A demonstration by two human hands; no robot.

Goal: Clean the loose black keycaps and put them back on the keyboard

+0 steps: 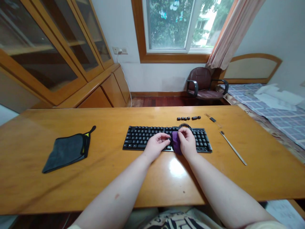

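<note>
A black keyboard [137,138] lies flat on the table in front of me. My right hand [188,141] is closed on a purple cloth [176,143], which hangs over the right part of the keyboard. Just left of the cloth, my left hand [157,144] hovers over the keys with thumb and fingers curled towards each other. Something small and dark shows at those fingertips, but I cannot make out what it is. Both hands partly hide the keys beneath them. A coiled black cable [184,125] sits behind my right hand.
Several loose black keycaps [188,118] line up behind the keyboard. To their right lies a small dark tool with thin wires [213,120]. A slim brush [233,148] rests right of the keyboard. At the left is a folded grey cloth [68,151]. A chair [201,81] stands beyond the table.
</note>
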